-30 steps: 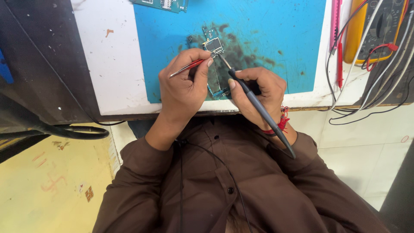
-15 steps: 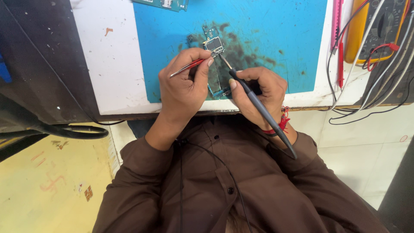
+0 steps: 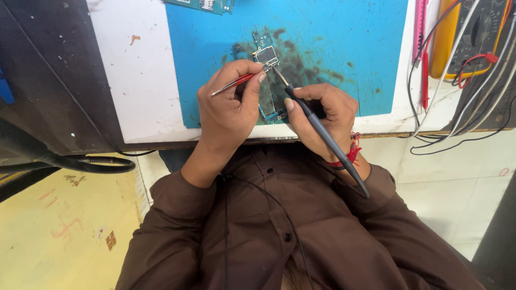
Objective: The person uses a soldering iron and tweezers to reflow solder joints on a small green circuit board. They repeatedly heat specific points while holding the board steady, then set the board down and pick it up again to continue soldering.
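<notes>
A narrow green circuit board (image 3: 265, 55) with a metal chip shield lies on a stained blue mat (image 3: 333, 37). My left hand (image 3: 231, 107) pinches red-handled tweezers (image 3: 234, 85), their tip at the board's shield. My right hand (image 3: 322, 115) grips a dark soldering iron (image 3: 322, 134) like a pen, its metal tip touching the same spot on the board. Both hands rest on the mat's near edge, and they cover the lower part of the board.
A white bench top (image 3: 134, 70) carries the mat. At the right stand a yellow multimeter (image 3: 473, 32) with red and black leads, a pink tool (image 3: 419, 27) and white cables (image 3: 484, 107). Another green board (image 3: 204, 4) lies at the top edge. A black hose (image 3: 91, 161) hangs at left.
</notes>
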